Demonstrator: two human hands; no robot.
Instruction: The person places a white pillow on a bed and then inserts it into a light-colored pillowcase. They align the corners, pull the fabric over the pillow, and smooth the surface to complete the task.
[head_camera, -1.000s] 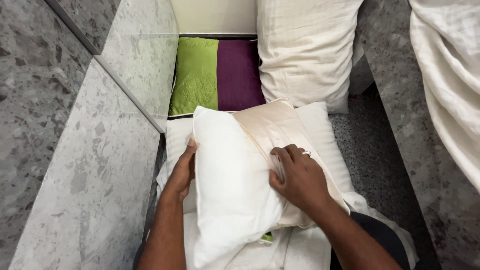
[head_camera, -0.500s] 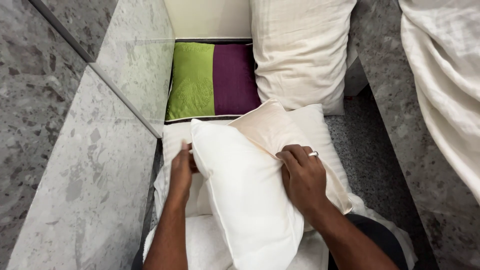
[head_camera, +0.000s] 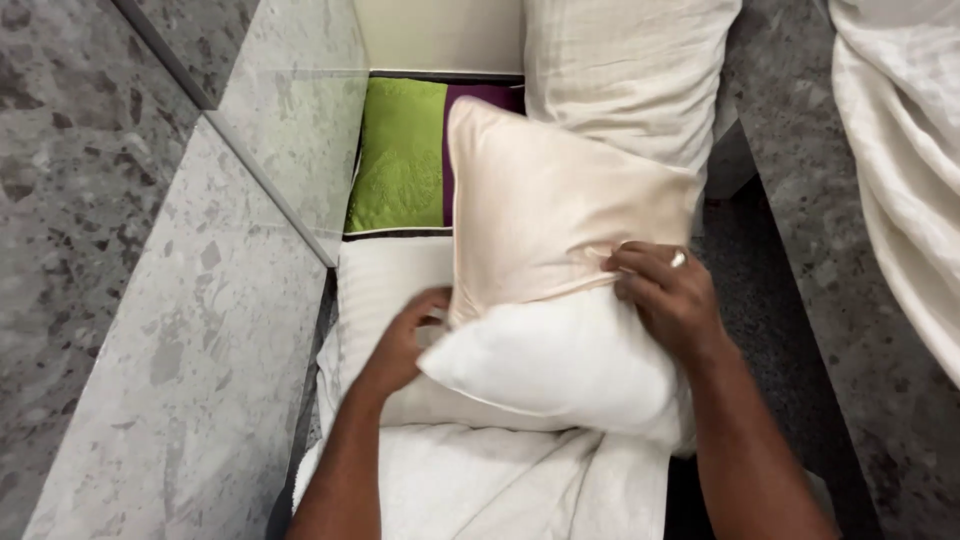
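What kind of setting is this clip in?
Probably a home or lodging, at a narrow nook between grey speckled stone slabs. Both hands work a cream cover onto a white pillow, beside a green-and-purple cushion and other pale pillows.

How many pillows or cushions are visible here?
4: white pillow in both hands, green-and-purple cushion behind it, large cream pillow at back, striped white pillow underneath. More may be hidden.

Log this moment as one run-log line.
left hand: grips cream pillowcase edge | right hand: pinches pillowcase opening | white pillow: half inside | below: white bedding
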